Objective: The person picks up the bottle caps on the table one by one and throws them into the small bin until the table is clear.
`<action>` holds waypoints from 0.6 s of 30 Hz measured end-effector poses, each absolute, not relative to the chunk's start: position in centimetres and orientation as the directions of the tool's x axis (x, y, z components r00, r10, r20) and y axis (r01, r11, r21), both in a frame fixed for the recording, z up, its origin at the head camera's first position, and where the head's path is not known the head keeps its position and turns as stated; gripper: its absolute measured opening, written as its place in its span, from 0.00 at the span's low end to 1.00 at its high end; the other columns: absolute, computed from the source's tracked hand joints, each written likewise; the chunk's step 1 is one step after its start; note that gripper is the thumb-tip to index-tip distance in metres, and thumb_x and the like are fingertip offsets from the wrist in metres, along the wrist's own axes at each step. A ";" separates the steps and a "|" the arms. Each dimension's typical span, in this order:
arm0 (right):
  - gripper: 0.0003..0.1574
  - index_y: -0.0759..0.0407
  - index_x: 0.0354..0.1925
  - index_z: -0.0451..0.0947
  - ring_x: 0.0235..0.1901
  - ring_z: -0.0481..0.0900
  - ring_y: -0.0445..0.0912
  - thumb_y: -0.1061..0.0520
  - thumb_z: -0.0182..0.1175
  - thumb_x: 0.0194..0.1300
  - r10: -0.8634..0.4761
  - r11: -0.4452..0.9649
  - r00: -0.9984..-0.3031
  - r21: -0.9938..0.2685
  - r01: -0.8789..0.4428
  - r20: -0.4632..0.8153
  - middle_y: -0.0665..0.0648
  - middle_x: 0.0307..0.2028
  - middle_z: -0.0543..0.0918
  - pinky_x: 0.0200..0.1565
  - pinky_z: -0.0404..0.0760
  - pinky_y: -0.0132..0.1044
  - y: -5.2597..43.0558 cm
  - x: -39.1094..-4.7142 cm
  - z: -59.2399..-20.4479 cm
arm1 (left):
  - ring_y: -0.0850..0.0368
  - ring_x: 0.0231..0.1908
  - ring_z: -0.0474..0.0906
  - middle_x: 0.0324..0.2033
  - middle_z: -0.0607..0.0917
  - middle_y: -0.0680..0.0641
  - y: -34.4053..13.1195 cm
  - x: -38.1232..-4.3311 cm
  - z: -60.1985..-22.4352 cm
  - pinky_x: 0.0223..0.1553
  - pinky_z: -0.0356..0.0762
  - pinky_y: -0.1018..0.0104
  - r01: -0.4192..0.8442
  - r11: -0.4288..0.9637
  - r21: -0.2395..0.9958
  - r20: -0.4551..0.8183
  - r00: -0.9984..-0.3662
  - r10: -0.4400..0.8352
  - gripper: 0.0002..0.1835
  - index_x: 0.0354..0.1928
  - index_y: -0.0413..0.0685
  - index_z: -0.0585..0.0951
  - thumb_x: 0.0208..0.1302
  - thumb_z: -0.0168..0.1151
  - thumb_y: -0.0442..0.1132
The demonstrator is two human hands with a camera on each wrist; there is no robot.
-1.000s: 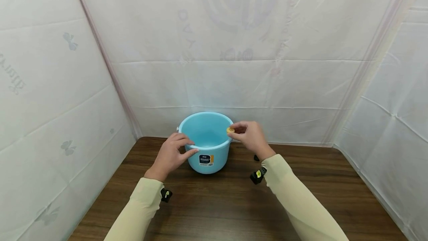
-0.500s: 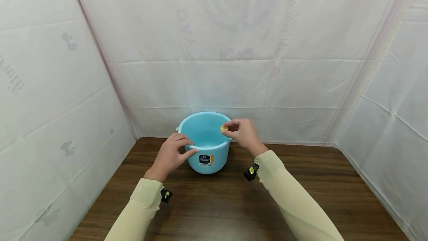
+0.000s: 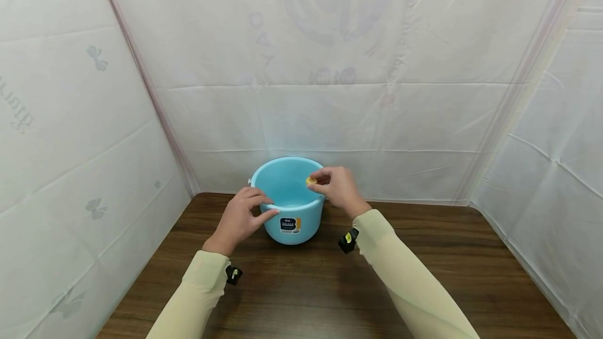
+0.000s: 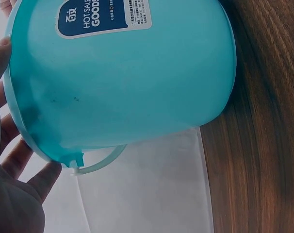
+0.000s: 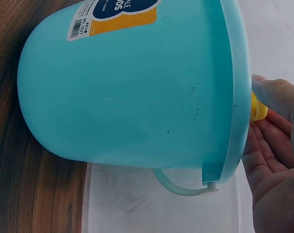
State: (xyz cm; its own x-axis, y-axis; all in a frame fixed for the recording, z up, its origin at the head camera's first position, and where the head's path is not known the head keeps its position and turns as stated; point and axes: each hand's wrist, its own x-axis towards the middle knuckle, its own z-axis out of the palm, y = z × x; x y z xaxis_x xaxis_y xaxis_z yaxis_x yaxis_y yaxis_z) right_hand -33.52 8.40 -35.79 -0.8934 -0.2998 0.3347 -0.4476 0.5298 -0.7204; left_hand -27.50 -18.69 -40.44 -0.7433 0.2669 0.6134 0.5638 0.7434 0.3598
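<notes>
A light blue plastic bucket (image 3: 312, 223) stands upright on the table, its printed label facing me. My left hand (image 3: 239, 217) holds its front-left rim, thumb on the outer side and fingers over the edge; the left wrist view also shows these fingers (image 4: 20, 156) along the rim. Between thumb and fingers of my right hand (image 3: 340, 188) is a small round yellow piece (image 3: 311, 181), pinched above the bucket's opening near the right rim. In the right wrist view the bucket's rim partly hides the yellow piece (image 5: 258, 109), and its exact kind cannot be told.
The dark wood-grain table (image 3: 292, 297) ends at a pale hanging sheet (image 3: 348, 119) close behind the bucket. Similar sheets enclose the left and right sides. A pale handle (image 4: 108, 160) hangs at the bucket's side. Each wrist wears a small black camera (image 3: 347, 240).
My right hand has moved left with the yellow piece, from the bucket's right rim to over its opening. The left hand and the bucket have stayed in place.
</notes>
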 end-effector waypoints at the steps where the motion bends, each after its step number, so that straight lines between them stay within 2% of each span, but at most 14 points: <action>1: 0.17 0.57 0.49 0.88 0.43 0.88 0.47 0.53 0.74 0.63 -0.301 0.532 -0.892 -0.718 -0.450 0.337 0.55 0.43 0.90 0.45 0.88 0.39 8.3 -33.6 -35.8 | 0.53 0.50 0.78 0.40 0.87 0.52 -18.7 -27.5 -40.4 0.49 0.83 0.53 0.564 0.743 0.359 0.614 -0.743 0.268 0.13 0.39 0.53 0.90 0.57 0.78 0.51; 12: 0.16 0.58 0.48 0.88 0.44 0.89 0.47 0.53 0.74 0.63 -0.310 0.546 -0.884 -0.695 -0.468 0.351 0.56 0.44 0.90 0.46 0.88 0.40 8.0 -33.9 -36.2 | 0.53 0.50 0.78 0.40 0.87 0.52 -18.7 -27.5 -40.5 0.49 0.83 0.53 0.557 0.752 0.353 0.605 -0.749 0.271 0.13 0.40 0.53 0.90 0.58 0.78 0.51; 18: 0.24 0.61 0.53 0.86 0.52 0.87 0.52 0.51 0.74 0.63 -0.314 0.554 -0.884 -0.690 -0.466 0.345 0.60 0.50 0.89 0.53 0.87 0.45 7.9 -34.0 -36.4 | 0.52 0.51 0.78 0.40 0.87 0.52 -18.7 -27.5 -40.5 0.50 0.83 0.52 0.560 0.756 0.339 0.612 -0.741 0.275 0.13 0.40 0.53 0.90 0.57 0.78 0.51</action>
State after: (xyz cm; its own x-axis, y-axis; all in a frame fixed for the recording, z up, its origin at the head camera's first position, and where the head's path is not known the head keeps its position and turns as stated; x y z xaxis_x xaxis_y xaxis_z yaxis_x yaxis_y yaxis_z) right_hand -33.99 7.95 -36.36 -0.8844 -0.3141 0.3452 -0.4660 0.5541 -0.6898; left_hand -27.47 -18.72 -40.46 -0.7413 0.2754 0.6121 0.5603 0.7559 0.3386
